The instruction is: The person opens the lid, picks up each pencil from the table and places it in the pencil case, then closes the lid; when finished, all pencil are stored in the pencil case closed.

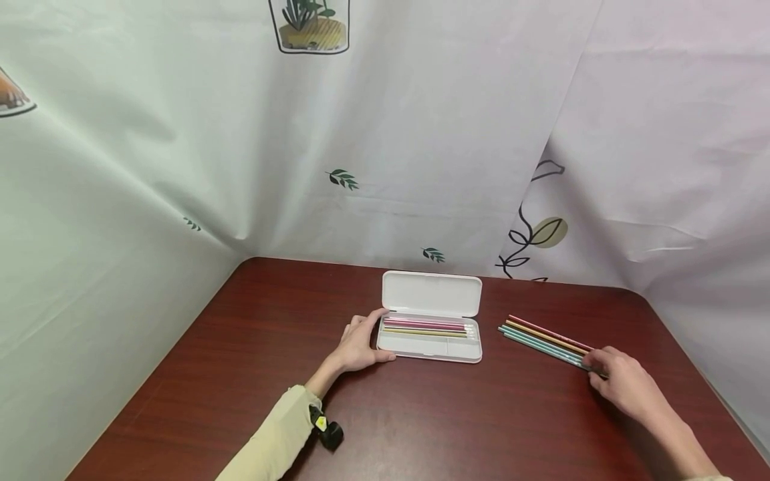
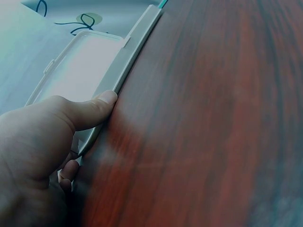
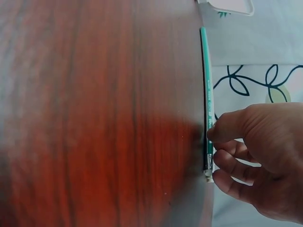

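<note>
In the head view an opened white pencil case (image 1: 433,357) lies on the table, its lid (image 1: 432,294) tilted up at the back. Several red and yellow pencils (image 1: 426,326) lie in its rear compartment. My left hand (image 1: 359,344) grips the case's left end; the left wrist view shows the thumb (image 2: 97,108) on its front edge. To the right, red, yellow and teal pencils (image 1: 535,339) lie side by side on the table. My right hand (image 1: 628,381) is at their near right ends. In the right wrist view its thumb and curled fingers pinch a teal pencil (image 3: 207,71) near its eraser end.
The dark red wooden table (image 1: 469,421) reaches back to a pale printed curtain (image 1: 409,200). A black device (image 1: 329,434) is strapped at the left wrist, beside a pale yellow sleeve (image 1: 271,434).
</note>
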`<state>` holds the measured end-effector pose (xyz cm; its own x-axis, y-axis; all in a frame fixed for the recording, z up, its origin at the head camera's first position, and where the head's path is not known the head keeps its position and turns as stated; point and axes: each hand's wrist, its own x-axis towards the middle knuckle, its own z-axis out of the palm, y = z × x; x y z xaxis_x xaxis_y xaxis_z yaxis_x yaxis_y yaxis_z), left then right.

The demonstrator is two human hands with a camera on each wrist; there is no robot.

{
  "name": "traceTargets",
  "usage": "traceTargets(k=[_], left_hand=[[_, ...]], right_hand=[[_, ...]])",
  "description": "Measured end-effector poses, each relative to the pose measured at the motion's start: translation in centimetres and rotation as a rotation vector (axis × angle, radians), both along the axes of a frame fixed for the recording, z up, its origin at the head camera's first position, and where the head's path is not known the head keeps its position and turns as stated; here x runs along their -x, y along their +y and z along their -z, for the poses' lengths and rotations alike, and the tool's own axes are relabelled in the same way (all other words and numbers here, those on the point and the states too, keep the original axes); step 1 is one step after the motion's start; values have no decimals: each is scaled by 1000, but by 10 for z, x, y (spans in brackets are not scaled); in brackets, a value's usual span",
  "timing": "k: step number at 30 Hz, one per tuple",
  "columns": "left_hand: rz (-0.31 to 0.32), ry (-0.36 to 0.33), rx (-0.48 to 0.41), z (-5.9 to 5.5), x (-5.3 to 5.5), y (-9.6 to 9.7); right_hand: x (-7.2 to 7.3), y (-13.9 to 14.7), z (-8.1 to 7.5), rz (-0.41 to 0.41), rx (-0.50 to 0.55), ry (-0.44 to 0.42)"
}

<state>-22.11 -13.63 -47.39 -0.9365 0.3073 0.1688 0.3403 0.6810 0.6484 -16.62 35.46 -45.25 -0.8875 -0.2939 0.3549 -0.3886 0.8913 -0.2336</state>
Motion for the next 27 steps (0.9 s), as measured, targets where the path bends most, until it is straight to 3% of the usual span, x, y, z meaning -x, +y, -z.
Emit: traceTargets(k=[12,22,27], left_hand=[[0,0,-5,0,0,0],[-2,0,-12,-1,-1,-1],[-4,2,-10,-1,-1,0]], right_hand=[[4,0,-1,10,-15,-23],[6,1,-4,-2,-22,-108],[8,3,-1,-32,-34,-83]])
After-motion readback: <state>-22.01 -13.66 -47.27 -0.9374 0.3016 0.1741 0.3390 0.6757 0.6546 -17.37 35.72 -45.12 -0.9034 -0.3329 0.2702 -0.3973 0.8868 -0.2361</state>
